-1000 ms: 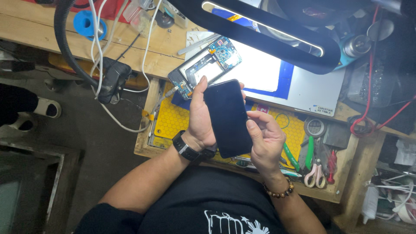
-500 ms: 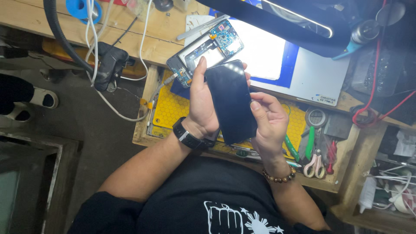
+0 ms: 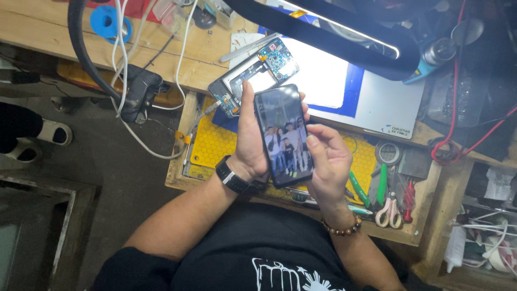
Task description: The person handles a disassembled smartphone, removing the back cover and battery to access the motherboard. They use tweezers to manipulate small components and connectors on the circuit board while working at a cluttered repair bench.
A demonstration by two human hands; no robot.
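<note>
Phone (image 3: 284, 137) screen just went from black to a lit-up group photo, so it powers on, gripped in left hand (image 3: 249, 141) with right hand (image 3: 329, 156) curled round its edge, above the counter (image 3: 177, 161).

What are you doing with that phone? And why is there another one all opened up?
A person sits at a wooden workbench and holds a black phone in both hands. The left hand grips its side, and the right hand holds the other edge, thumb on the glass. Its screen is lit with a photo of people. Behind it on the bench lies an opened phone with its circuit board showing. Pliers and scissors sit at the right.
</note>
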